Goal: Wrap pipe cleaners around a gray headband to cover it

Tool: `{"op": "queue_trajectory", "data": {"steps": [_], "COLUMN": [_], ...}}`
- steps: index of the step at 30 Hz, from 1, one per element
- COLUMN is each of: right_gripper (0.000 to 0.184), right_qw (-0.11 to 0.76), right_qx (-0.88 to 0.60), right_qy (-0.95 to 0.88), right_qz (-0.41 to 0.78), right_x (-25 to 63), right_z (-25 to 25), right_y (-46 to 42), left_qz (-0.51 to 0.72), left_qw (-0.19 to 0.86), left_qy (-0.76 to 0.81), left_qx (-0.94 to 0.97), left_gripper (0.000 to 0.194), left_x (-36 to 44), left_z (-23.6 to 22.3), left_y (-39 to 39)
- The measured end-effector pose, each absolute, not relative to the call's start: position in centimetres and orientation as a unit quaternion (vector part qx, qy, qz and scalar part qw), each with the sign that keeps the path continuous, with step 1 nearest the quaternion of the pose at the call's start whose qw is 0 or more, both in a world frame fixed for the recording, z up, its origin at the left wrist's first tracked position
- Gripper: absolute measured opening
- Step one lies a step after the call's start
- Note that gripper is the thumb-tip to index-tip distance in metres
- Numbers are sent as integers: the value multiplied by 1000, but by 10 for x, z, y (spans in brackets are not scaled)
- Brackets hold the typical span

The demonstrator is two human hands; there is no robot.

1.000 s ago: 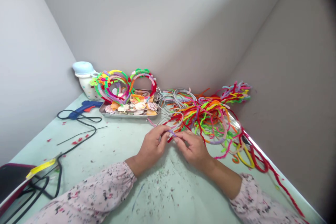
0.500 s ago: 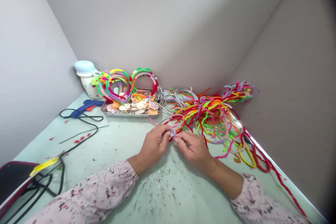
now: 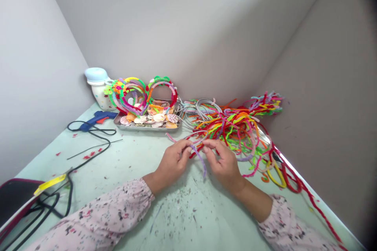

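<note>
Between the thumb and fingers of my left hand (image 3: pixel 173 161) a purple pipe cleaner (image 3: pixel 200 159) is pinched, its fuzzy tail hanging down toward the table. A thin grey wire loop (image 3: pixel 203 135) curves just behind both hands, and a pink pipe cleaner end (image 3: pixel 170 137) sticks out beyond my left fingers. My right hand (image 3: pixel 224 164) is closed in a pinch close to the wire loop, a little right of the purple tail and apart from it. What its fingertips hold is too small to make out. A red pipe cleaner (image 3: pixel 196 151) shows between the hands.
A heap of coloured pipe cleaners (image 3: pixel 235 125) with coiled grey wire (image 3: pixel 209 108) lies behind my right hand. Scissors (image 3: pixel 290 180) are at the right edge. A metal tray (image 3: pixel 147 128) holds shells and wrapped hoops. Left are a blue glue gun (image 3: pixel 97 119), black cable (image 3: pixel 70 188) and white bottle (image 3: pixel 100 90).
My right fingers have let go of the purple pipe cleaner and moved slightly up and right. Its tail now hangs free, while my left hand stays in place.
</note>
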State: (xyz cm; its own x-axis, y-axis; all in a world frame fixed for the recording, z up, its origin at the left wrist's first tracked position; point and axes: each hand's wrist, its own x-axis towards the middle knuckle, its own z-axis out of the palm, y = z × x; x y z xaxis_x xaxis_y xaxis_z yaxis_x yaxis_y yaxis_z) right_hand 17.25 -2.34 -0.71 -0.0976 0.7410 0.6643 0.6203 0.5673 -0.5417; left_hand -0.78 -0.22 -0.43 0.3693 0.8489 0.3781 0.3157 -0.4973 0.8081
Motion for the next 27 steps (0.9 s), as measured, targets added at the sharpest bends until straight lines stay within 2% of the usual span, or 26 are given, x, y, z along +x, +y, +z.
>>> {"op": "queue_trajectory", "data": {"steps": [7, 14, 27], "right_gripper": [22, 20, 17], "right_qw": [496, 464, 470], "right_qx": [-436, -420, -404], "right_qy": [-749, -780, -784], "right_qz": [-41, 5, 34], "right_x": [168, 171, 174], "right_z": [-8, -13, -17], "right_y": [-20, -20, -18], "left_qz": [403, 391, 389], "left_qw": [359, 372, 351], "left_qy": [371, 364, 375], "left_qx": [756, 759, 765], "left_gripper": [19, 18, 14], "left_x": [-8, -8, -6], "left_z": [-6, -9, -6], "left_y": [-6, -5, -7]}}
